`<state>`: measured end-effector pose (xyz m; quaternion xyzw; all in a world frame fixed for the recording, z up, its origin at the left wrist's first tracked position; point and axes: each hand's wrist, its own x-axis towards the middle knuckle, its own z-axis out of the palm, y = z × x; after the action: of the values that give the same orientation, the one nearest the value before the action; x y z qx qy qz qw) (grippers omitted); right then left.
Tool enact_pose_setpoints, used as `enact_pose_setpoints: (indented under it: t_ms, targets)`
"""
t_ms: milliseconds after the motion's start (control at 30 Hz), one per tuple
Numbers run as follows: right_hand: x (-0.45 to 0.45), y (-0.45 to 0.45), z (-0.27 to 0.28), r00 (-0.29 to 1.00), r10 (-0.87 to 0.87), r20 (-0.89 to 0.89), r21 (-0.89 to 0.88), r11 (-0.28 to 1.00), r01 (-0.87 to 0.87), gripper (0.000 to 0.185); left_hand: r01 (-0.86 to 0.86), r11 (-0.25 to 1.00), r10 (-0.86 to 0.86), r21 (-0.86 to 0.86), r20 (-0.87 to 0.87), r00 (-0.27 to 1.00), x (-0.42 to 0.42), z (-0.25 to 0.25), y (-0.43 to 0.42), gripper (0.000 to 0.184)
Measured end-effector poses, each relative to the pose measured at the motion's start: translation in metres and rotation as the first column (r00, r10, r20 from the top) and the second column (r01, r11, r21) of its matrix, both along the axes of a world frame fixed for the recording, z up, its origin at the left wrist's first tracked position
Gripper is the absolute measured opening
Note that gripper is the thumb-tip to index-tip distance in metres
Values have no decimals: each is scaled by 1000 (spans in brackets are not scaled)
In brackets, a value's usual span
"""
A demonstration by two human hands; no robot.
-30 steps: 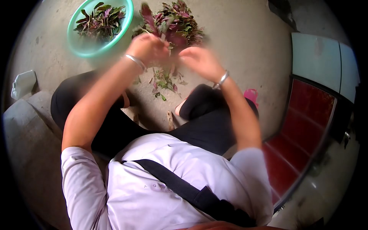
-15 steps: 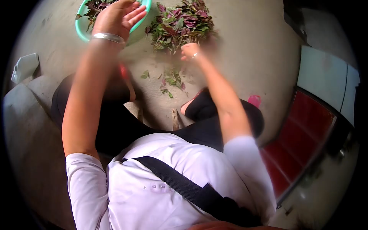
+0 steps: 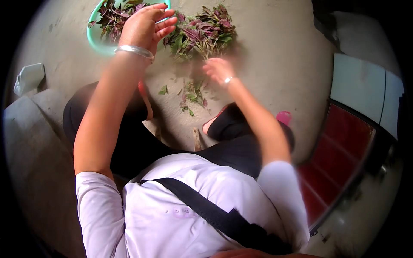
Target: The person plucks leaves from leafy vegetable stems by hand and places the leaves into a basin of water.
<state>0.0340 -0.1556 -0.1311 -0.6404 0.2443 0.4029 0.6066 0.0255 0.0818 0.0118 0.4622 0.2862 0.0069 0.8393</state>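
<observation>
A pile of purple-and-green leafy stems [image 3: 200,34], like red amaranth, lies on the floor ahead of me. At its near side my right hand [image 3: 220,71] has its fingers closed around the pale stem ends. My left hand [image 3: 148,26], with a silver bangle at the wrist, is held over the right side of a mint-green basin [image 3: 91,36]. Its fingers are stretched out and slightly apart, with nothing seen in them. More of the same leafy stems [image 3: 112,19] lie in the basin, partly hidden by my left hand.
Loose leaves [image 3: 193,92] are scattered on the concrete floor [image 3: 275,56] between my feet. A whitish plastic container [image 3: 29,79] is at the far left. A pink object [image 3: 284,117] lies beside my right knee. A red-panelled piece of furniture [image 3: 340,150] stands on the right.
My left hand has moved right and slightly down, showing more of the basin's leaves. My right hand has drawn back a little from the pile, toward me.
</observation>
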Motion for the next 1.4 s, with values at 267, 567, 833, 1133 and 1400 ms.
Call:
enact_pose_setpoints:
  t_ms: [267,567,833,1133,1400]
  targets:
    - [-21,-42,118,869,74,490,-40,997,-62,17,91,996,-91,-4,-26,996,-4,-9,-29,16]
    - [-45,-54,148,777,-97,622,203,978,-41,24,393,918,-390,-63,56,919,-13,-3,-61,11]
    - [-26,-62,128,845,-35,533,180,981,-73,26,443,879,-432,-175,100,896,-10,6,-72,15]
    - [-26,-51,144,843,-123,523,242,970,-9,16,475,776,-607,416,290,740,-6,9,-78,27]
    - [-31,-47,146,862,-22,507,151,986,-64,15,546,820,-566,171,98,819,-8,24,-81,19]
